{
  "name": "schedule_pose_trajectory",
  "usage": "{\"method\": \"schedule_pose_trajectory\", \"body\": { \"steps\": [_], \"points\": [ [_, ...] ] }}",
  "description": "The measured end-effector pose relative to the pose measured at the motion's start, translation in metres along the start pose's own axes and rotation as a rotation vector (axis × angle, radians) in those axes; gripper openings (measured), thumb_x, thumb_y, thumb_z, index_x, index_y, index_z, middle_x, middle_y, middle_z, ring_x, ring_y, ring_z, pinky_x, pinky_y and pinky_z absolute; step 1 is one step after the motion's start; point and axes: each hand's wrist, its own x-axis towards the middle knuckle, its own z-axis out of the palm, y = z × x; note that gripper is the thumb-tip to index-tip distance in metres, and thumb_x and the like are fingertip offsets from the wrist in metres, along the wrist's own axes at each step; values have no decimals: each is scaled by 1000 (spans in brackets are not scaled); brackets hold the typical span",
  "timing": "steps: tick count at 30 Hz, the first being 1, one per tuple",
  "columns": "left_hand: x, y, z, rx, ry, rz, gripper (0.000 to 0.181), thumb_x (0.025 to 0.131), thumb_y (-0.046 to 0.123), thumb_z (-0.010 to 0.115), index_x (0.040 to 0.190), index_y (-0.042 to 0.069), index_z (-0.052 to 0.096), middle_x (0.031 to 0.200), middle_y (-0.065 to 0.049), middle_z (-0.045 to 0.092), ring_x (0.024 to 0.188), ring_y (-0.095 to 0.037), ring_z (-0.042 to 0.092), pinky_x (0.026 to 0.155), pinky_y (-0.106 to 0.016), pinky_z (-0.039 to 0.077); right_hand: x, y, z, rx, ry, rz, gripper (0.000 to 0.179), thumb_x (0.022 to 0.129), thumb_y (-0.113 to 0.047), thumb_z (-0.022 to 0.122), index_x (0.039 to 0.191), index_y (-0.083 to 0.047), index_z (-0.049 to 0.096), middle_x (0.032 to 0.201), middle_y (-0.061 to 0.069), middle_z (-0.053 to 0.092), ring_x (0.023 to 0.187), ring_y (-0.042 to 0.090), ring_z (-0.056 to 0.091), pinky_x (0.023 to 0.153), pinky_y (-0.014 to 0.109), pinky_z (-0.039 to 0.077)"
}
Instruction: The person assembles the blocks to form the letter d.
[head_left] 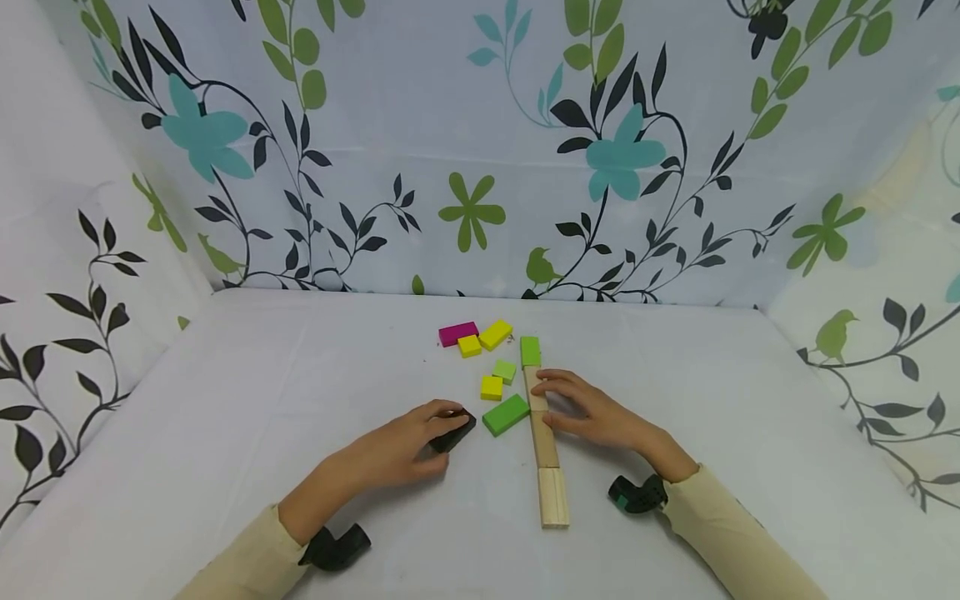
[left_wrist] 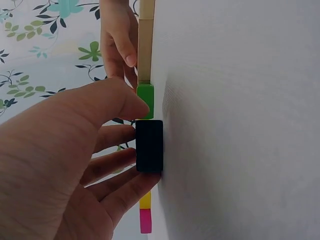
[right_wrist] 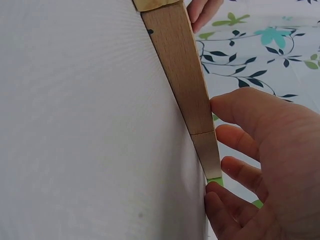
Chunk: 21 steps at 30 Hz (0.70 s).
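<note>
My left hand (head_left: 405, 446) curls its fingers round a black block (left_wrist: 149, 146) that lies on the white table. In the left wrist view the thumb is above the block and the other fingers sit behind and below it. To the right, my right hand (head_left: 600, 414) rests its loosely bent fingers and thumb along a row of wooden blocks (head_left: 545, 440). The thumb touches the side of one wooden block (right_wrist: 182, 75) in the right wrist view. A light green block (head_left: 530, 351) ends the row at the far side. A green block (head_left: 506, 415) lies between the hands.
Several small blocks lie beyond the hands: a magenta block (head_left: 457, 334), a long yellow block (head_left: 496, 335), a yellow cube (head_left: 469, 346), another yellow cube (head_left: 491, 387) and a light green cube (head_left: 504, 371). A patterned curtain (head_left: 405, 150) hangs behind the table (head_left: 315, 367).
</note>
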Motion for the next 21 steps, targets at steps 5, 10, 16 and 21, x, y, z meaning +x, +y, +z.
{"method": "schedule_pose_trajectory", "body": {
  "steps": [5,10,16,21],
  "points": [
    [0,0,1,-4,-5,18,48,93,12,62,140,6,52,143,-12,46,125,-25,51,101,-42,47,0,-1,0,-1,3,-3,39,95,-25,64,132,-13,56,151,12,37,142,35,31,112,57,27],
    [0,1,1,-4,-3,38,45,94,12,61,138,6,54,143,-11,47,126,-25,51,102,-42,46,0,-1,1,5,4,0,39,95,-25,64,132,-13,56,152,12,37,142,35,31,112,58,27],
    [2,3,1,-8,-13,45,47,94,14,62,139,6,53,144,-11,46,127,-25,50,103,-41,45,0,0,2,7,3,6,39,96,-25,63,132,-14,56,152,11,36,142,35,30,112,58,27],
    [4,4,0,-17,-42,26,51,92,14,65,141,6,51,146,-11,43,128,-25,49,103,-41,45,0,0,1,9,1,5,39,96,-25,63,132,-13,56,152,11,36,142,34,30,112,58,26]
  ]
}}
